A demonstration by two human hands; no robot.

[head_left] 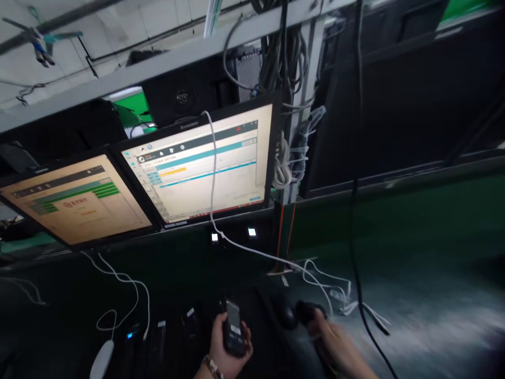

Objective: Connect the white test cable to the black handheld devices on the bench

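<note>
Handheld (233,326) is up in the left hand (221,345), face showing, top end pointing toward the monitors. Left fingers are curled around its body, thumb on one side and fingertips on the other, a firm-looking grip, closed as far as its width lets them. Right hand (335,339) is blurred; its fingers look bent closed around a dark piece (310,313) just beside the mouse (290,316). Can't tell what that piece is or how tight the grip is. State of play: one unit picked up, no cable seen running into it, and the two hands' items are apart. Can't read anything off its face, so no call on whether anything on it is done or left. Three more dark units lie left of the left hand: near one (190,322), middle one (159,337), far one (133,335) with a blue light. Right monitor (236,184) is lit, page with an orange bar, text too small to read; left monitor (79,210) is lit too, green rows showing. White cable (213,179) hangs across the right monitor, then runs toward the right side of the desk.
</note>
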